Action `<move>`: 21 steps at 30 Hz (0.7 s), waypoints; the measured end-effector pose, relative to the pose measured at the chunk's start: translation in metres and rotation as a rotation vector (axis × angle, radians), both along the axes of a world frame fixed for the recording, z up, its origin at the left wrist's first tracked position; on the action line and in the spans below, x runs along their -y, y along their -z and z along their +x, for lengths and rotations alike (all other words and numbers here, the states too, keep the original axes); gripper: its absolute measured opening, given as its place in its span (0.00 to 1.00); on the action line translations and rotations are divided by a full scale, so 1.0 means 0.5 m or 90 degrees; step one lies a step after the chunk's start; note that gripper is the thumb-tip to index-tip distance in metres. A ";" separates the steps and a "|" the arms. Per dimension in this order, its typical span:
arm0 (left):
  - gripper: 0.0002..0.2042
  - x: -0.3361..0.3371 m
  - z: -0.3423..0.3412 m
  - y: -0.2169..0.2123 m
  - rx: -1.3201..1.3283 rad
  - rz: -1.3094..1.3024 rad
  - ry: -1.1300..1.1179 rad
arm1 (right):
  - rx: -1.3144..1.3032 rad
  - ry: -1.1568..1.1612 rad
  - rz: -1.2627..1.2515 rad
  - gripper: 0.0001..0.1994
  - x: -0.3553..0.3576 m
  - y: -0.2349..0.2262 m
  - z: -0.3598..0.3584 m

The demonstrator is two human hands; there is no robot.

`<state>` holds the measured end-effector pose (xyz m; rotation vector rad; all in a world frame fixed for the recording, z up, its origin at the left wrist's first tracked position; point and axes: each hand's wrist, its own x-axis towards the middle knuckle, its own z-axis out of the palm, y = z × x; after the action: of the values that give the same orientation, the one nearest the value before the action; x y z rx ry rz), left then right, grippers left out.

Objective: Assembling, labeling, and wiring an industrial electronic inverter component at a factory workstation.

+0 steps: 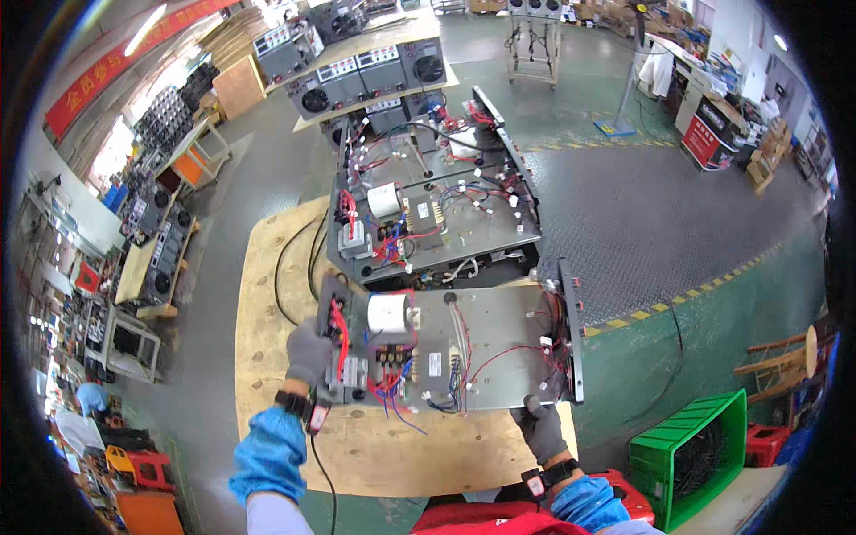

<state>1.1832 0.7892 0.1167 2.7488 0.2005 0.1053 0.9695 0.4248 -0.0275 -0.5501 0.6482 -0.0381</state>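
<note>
A grey metal chassis [489, 343] fitted with electrical parts lies in front of me over a wooden board. On it are a white cylinder [389, 314], a grey breaker block [354, 373], a dark terminal block [392, 357] and loose red, blue and white wires. My left hand [308, 353], in a grey glove, is closed on the chassis's left end panel. At the near right corner, my gloved right hand [544, 432] grips the chassis edge; its fingertips are partly hidden. Both wrists carry strapped devices, and blue sleeve covers show on the forearms.
Similar wired chassis [446, 209] stand just beyond. The plywood board [276, 357] carries a black cable [283, 276]. A green crate [660, 464] with black coils stands at the near right, beside red stools [765, 444]. Finished-looking grey units [361, 80] line the far table.
</note>
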 end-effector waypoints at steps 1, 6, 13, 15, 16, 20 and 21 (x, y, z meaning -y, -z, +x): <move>0.10 -0.018 0.042 0.032 0.028 -0.008 0.023 | 0.016 -0.017 0.011 0.10 -0.006 0.016 -0.003; 0.16 -0.012 0.056 0.022 -0.009 -0.130 0.123 | -0.112 0.030 0.014 0.09 -0.021 -0.007 0.048; 0.16 -0.015 0.021 0.053 0.081 -0.250 0.081 | -0.150 -0.007 -0.123 0.30 0.031 -0.008 0.140; 0.15 0.016 -0.002 0.028 0.043 -0.272 0.009 | -0.091 0.011 -0.069 0.20 0.073 -0.004 0.184; 0.16 0.017 0.002 0.067 0.113 -0.270 0.011 | -0.059 0.029 -0.050 0.13 0.088 -0.006 0.199; 0.17 0.010 0.015 0.065 0.085 -0.226 -0.002 | -0.049 0.001 -0.053 0.13 0.100 0.046 0.207; 0.17 0.011 0.015 0.057 0.086 -0.225 -0.022 | -0.107 -0.038 -0.064 0.14 0.105 0.048 0.205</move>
<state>1.1905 0.7838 0.0883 2.3771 0.2079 0.2390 1.0719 0.3724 -0.0514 -0.6744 0.7962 0.0320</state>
